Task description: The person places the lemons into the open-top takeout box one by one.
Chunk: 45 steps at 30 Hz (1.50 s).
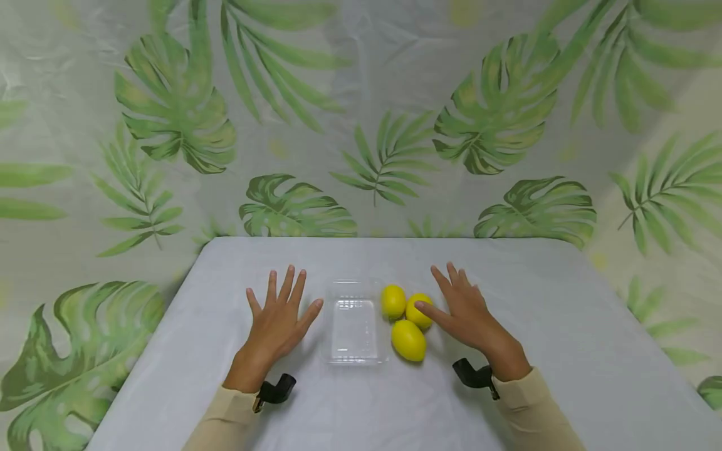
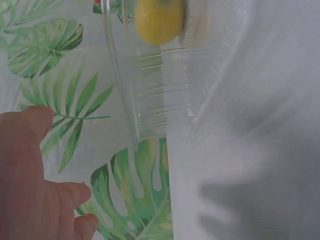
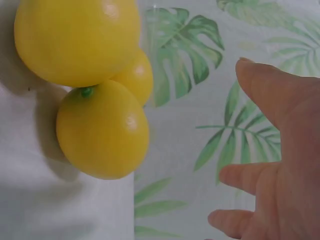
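A clear plastic container point(image 1: 354, 332) lies on the white table between the two hands. Three yellow lemons point(image 1: 408, 341) are grouped along its right side; in the right wrist view one lemon point(image 3: 102, 131) shows a small green stem spot. My left hand point(image 1: 276, 326), fingers straight and spread, hovers left of the container and holds nothing. To the right of the lemons my right hand point(image 1: 469, 316) is likewise spread, its thumb overlapping one lemon in the head view. The right wrist view shows a gap between that hand and the fruit. Through the container wall point(image 2: 162, 97) a lemon point(image 2: 159, 20) is visible.
The table point(image 1: 361, 413) has a white cover and ends at a straight back edge. Behind it hangs a cloth point(image 1: 395, 81) printed with green leaves. Each wrist wears a black camera mount, one on the left point(image 1: 276, 389) and one on the right point(image 1: 472, 374).
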### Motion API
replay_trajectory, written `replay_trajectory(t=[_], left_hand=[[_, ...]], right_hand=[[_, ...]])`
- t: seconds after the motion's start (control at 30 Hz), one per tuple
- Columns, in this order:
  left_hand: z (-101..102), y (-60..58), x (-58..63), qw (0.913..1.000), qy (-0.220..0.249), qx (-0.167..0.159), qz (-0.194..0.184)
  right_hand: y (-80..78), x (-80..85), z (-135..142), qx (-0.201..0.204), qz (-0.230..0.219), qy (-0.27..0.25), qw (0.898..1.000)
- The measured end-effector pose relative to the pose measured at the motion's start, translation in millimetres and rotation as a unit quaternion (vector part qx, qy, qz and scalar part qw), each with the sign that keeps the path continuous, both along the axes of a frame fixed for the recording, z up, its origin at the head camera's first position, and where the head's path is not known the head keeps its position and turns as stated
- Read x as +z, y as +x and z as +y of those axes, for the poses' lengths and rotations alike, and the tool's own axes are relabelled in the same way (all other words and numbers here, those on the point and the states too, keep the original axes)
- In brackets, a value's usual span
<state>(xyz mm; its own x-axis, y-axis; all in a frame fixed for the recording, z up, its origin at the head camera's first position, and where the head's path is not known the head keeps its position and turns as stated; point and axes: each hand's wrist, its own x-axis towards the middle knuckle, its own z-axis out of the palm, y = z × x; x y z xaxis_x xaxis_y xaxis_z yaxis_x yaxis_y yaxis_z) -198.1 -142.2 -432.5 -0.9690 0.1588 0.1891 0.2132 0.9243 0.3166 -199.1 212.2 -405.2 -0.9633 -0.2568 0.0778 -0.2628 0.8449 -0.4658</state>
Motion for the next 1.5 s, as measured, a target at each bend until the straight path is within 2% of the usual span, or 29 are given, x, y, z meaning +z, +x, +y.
replay_trajectory(t=[0.17,0.27,0.43,0.53,0.6,0.7,0.9,1.23,1.5], left_hand=[[0,-3.1,-6.1,0.9995,0.031,-0.008,-0.006],[1,-4.1,-10.8,0.9976,0.066,-0.023,-0.003],[4,-6.2,-16.9,0.9887,0.139,-0.054,0.013],[6,-8.6,-16.5,0.9784,0.193,-0.073,0.016],[8,-9.4,-15.4,0.9685,0.234,-0.085,0.01],[14,-6.7,-14.9,0.9561,0.275,-0.101,0.002],[22,3.3,-17.6,0.9408,0.322,-0.104,0.002],[28,1.7,-28.2,0.9134,0.396,-0.096,-0.001],[31,4.1,-44.2,0.885,0.454,-0.093,-0.049]], right_hand=[[-4.2,-2.2,-2,0.01,-0.015,-0.018,1.0],[-2.3,-2.6,-2,0.01,-0.019,-0.036,0.999],[2.4,-2.9,-2,0.016,-0.01,-0.059,0.998],[4.6,-2.1,-4,0.018,0.0,-0.062,0.998],[6.4,-1.8,-4,0.021,0.005,-0.067,0.998],[11.1,-3.6,-5,0.028,0.009,-0.071,0.997],[23.7,-11.0,-7,0.035,0.011,-0.073,0.997],[35.3,-19.4,-15,0.04,0.027,-0.074,0.996],[43.5,-25.7,-16,0.055,0.032,-0.065,0.996]])
